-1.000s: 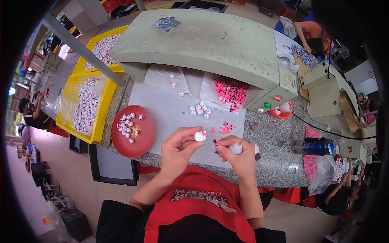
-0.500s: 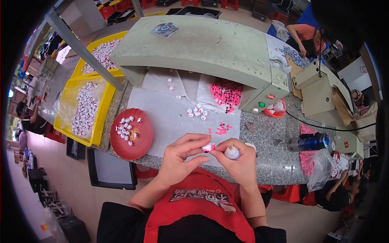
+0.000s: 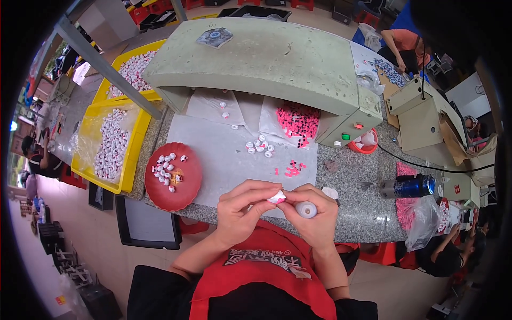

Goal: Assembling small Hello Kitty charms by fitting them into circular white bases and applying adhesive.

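In front of the apron, my left hand (image 3: pixel 239 212) is closed, pinching a small white piece with a pink part (image 3: pixel 277 198) between thumb and fingers. From the other side, the thumb and a fingertip of my right hand (image 3: pixel 319 220) press on that piece. A small whitish squeeze bottle (image 3: pixel 306 209) is gripped in the same right hand, its narrow end facing up. Just beyond lie loose pink pieces (image 3: pixel 294 169) and several round white pieces (image 3: pixel 260 145) on white paper (image 3: pixel 213 160).
A red plate (image 3: pixel 152 194) with white pieces sits to the left, beside yellow trays (image 3: pixel 130 173) full of them. A grey-green metal hood (image 3: pixel 256 58) arches over the paper and a pink heap (image 3: pixel 296 122). At right are a blue can (image 3: pixel 418 185) and red cup (image 3: pixel 365 149).
The white piece has been turned between my fingers, showing more white on top. My left fingers have closed in over it, and the bottle in my right hand has tilted.
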Available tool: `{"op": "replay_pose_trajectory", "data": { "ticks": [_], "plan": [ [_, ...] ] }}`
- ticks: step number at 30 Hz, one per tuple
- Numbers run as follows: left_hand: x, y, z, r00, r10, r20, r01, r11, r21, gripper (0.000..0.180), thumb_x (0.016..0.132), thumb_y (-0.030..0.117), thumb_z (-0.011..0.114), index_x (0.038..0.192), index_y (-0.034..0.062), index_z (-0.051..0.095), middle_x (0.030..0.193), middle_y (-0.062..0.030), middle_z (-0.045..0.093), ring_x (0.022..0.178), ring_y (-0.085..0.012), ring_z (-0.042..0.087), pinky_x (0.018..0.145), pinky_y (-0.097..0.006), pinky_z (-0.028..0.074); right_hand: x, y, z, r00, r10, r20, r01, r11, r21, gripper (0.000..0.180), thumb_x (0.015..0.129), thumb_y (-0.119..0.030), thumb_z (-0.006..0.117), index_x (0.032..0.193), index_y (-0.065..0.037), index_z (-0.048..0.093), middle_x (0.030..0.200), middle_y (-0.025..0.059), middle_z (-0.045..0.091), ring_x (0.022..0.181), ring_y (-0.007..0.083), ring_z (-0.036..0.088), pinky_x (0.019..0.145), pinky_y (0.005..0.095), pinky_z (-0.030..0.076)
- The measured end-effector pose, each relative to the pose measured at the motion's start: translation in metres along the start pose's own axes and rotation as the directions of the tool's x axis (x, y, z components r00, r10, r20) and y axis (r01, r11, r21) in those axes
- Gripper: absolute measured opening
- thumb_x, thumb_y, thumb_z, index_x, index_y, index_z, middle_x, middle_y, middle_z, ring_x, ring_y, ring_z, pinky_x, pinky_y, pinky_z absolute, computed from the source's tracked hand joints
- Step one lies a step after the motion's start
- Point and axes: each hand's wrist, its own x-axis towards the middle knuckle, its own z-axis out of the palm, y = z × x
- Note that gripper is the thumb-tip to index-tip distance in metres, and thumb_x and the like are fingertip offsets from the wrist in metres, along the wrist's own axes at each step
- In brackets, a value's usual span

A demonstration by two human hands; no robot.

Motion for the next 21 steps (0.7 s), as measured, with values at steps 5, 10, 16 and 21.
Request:
{"op": "replay_pose_trajectory", "data": {
  "ticks": [5, 10, 16, 21],
  "plan": [
    [0.002, -0.004, 0.001, 0.993, -0.12, -0.017, 0.114, 0.973, -0.202, 0.024, 0.075, -0.009, 0.057, 0.098, -0.0027, 0.06, 0.098, -0.0131, 0.059, 0.087, -0.0169, 0.059, 0.074, -0.023, 0.049, 0.003, 0.006, 0.0, 1.0, 0.004, 0.013, -0.004, 1.0, 0.006, 0.016, 0.063, 0.006, 0.069, 0.078, 0.001, 0.064, 0.072, 0.0063, 0.06, 0.063, 0.0096, 0.055, 0.054, 0.0202, 0.042],
    [0.004, -0.015, -0.001, 0.965, -0.261, -0.001, 0.248, 0.918, -0.309, 0.024, 0.077, -0.008, 0.056, 0.101, -0.0059, 0.058, 0.098, -0.0128, 0.059, 0.088, -0.0161, 0.058, 0.075, -0.024, 0.048, 0.007, 0.023, 0.004, 0.996, 0.082, 0.021, -0.084, 0.991, 0.103, 0.015, 0.065, 0.006, 0.069, 0.077, 0.001, 0.063, 0.07, 0.0054, 0.059, 0.061, 0.0091, 0.054, 0.053, 0.0202, 0.042],
    [0.003, -0.034, -0.006, 0.88, -0.474, 0.019, 0.404, 0.728, -0.554, 0.024, 0.08, -0.002, 0.054, 0.104, -0.0041, 0.056, 0.097, -0.0151, 0.06, 0.09, -0.0186, 0.058, 0.078, -0.027, 0.048, 0.006, 0.041, 0.01, 0.998, 0.062, -0.014, -0.06, 0.991, 0.116, 0.018, 0.064, 0.006, 0.07, 0.08, 0.0, 0.063, 0.074, 0.0051, 0.057, 0.063, 0.0082, 0.053, 0.054, 0.019, 0.041],
    [0.001, -0.032, -0.006, 0.844, -0.527, 0.103, 0.458, 0.605, -0.651, 0.023, 0.082, 0.003, 0.055, 0.104, -0.0028, 0.056, 0.094, -0.0131, 0.061, 0.086, -0.0182, 0.06, 0.076, -0.029, 0.049, 0.001, 0.023, 0.013, 0.994, -0.035, -0.101, 0.045, 0.994, 0.104, 0.022, 0.063, 0.006, 0.07, 0.082, -0.001, 0.063, 0.086, 0.0081, 0.056, 0.068, 0.0089, 0.054, 0.056, 0.0196, 0.043]
  ]
}}
